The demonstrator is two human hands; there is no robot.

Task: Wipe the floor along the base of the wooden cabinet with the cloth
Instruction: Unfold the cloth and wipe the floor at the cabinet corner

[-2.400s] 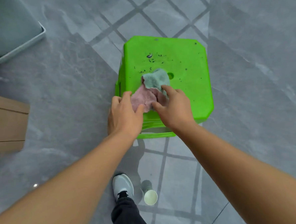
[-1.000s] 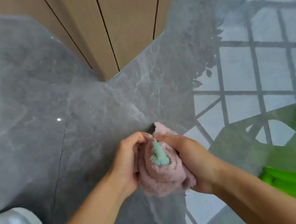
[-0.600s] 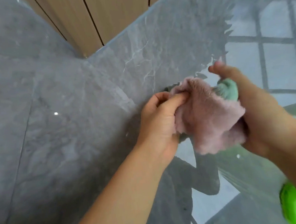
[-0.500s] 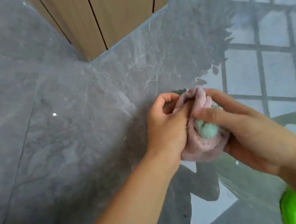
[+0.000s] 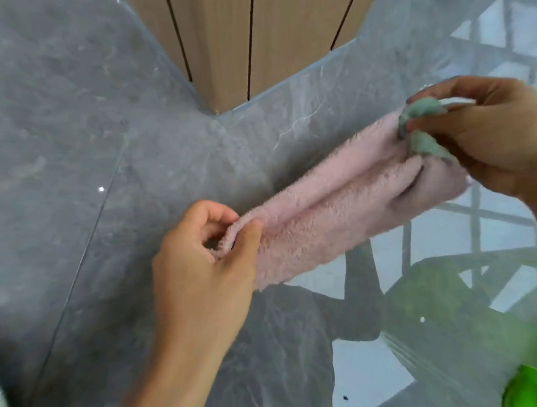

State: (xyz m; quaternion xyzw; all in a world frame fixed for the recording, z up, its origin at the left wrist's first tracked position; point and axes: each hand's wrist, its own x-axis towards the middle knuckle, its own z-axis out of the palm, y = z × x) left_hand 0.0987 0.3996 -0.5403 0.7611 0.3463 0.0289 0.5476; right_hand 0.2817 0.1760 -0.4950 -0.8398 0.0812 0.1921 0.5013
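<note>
Pink fleece, green on its other face: the cloth hangs stretched in the air between both hands, above the grey marble floor. Left hand pinches its near end, right hand grips the far end. The wooden cabinet corner stands just beyond.

Cloth, pink with green patches: one; hands: two, left hand and right hand; wooden cabinet: one, three dark seams; green plastic object, bottom right corner: one; tiled floor: one
</note>
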